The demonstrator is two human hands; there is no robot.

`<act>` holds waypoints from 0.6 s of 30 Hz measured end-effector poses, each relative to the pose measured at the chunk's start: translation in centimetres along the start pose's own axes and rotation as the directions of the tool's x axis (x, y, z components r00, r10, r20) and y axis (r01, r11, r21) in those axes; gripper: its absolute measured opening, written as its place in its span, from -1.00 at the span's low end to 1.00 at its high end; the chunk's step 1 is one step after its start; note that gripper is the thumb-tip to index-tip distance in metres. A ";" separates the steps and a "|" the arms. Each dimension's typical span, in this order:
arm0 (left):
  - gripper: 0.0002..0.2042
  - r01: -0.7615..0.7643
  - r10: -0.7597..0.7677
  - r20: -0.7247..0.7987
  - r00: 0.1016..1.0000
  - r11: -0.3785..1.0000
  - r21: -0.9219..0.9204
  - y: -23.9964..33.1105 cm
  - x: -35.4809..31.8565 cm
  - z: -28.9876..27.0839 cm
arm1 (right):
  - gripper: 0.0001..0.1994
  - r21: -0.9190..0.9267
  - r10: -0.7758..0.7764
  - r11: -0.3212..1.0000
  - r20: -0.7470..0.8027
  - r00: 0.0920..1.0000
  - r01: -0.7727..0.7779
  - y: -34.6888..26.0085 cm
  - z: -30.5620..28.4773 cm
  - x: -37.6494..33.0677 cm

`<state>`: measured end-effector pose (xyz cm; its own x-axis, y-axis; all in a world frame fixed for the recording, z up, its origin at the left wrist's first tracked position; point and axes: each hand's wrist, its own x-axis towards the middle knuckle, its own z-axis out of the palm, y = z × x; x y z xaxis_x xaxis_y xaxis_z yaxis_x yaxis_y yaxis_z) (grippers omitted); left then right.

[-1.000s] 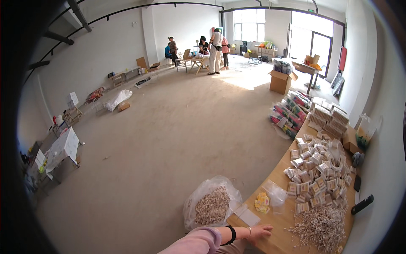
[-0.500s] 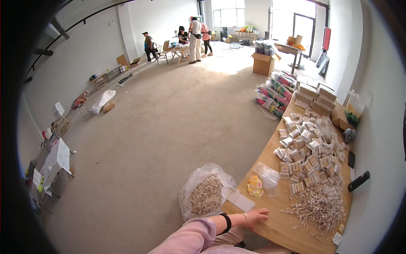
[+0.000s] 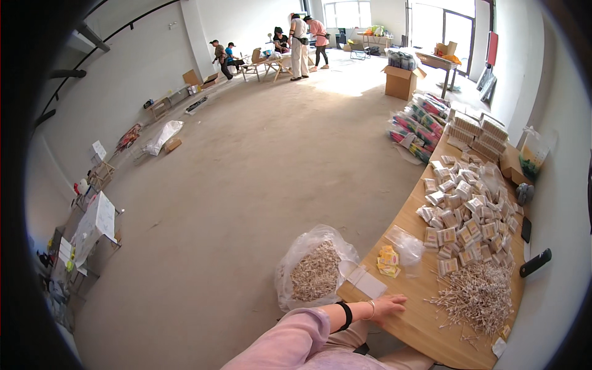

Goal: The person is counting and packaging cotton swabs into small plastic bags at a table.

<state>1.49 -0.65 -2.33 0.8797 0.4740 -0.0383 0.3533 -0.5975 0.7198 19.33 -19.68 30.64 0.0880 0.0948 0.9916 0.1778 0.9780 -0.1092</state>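
Note:
My left hand lies on the near edge of the wooden table, its fingers stretched out and holding nothing. Just beyond it, a flat white card or box rests at the table's left corner. Yellow paper labels and a clear plastic bag lie a little farther off. To the right of the hand spreads a heap of loose cotton swabs. Behind that heap, many small packs of cotton swabs are piled up. My right hand is out of view.
On the floor left of the table stands a clear sack of cotton swabs. Stacked packs, a phone and a black cylindrical object line the wall side. Colourful bundles and a cardboard box stand beyond. Several people work far back.
The whole view has shifted, so the table and sack appear farther right. My left hand stays on the table's edge. Far back, someone in blue has come into sight.

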 end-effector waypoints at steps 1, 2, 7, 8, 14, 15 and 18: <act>-0.15 0.025 -0.024 0.018 1.000 1.000 -0.007 0.3 -0.1 -0.1 | -0.85 -0.006 -0.008 1.000 -0.011 1.000 0.008 0.1 0.1 -0.3; -0.15 0.029 -0.029 0.015 0.999 1.000 -0.007 0.2 -0.1 -0.1 | -0.85 -0.012 -0.018 1.000 -0.021 1.000 0.017 0.3 0.1 -0.5; -0.14 -0.001 0.001 -0.001 1.000 1.000 -0.024 -0.5 0.0 0.1 | -0.84 -0.025 -0.074 0.997 -0.063 0.995 0.072 1.3 0.8 -1.2; -0.14 0.001 -0.002 -0.016 1.000 1.000 -0.023 -0.5 0.0 0.1 | -0.84 -0.024 -0.089 0.996 -0.067 0.994 0.087 1.7 0.9 -1.3; -0.10 -0.030 0.029 0.022 0.999 0.999 0.024 -0.8 0.4 0.7 | -0.84 0.008 -0.199 0.980 -0.079 0.977 0.200 3.9 1.0 -0.1; -0.10 -0.039 0.039 0.010 0.999 0.999 0.026 -0.7 0.4 0.6 | -0.83 -0.001 -0.219 0.976 -0.078 0.973 0.220 3.9 1.0 0.1; -0.12 -0.047 0.047 0.008 0.999 0.999 0.016 -0.4 0.1 0.4 | -0.83 -0.039 -0.281 0.960 -0.073 0.957 0.279 3.7 0.9 0.7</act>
<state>1.55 -0.61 -2.91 0.8976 0.4406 -0.0102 0.3168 -0.6290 0.7099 19.20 -15.81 31.02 0.1060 -0.1975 0.9746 0.2335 0.9576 0.1687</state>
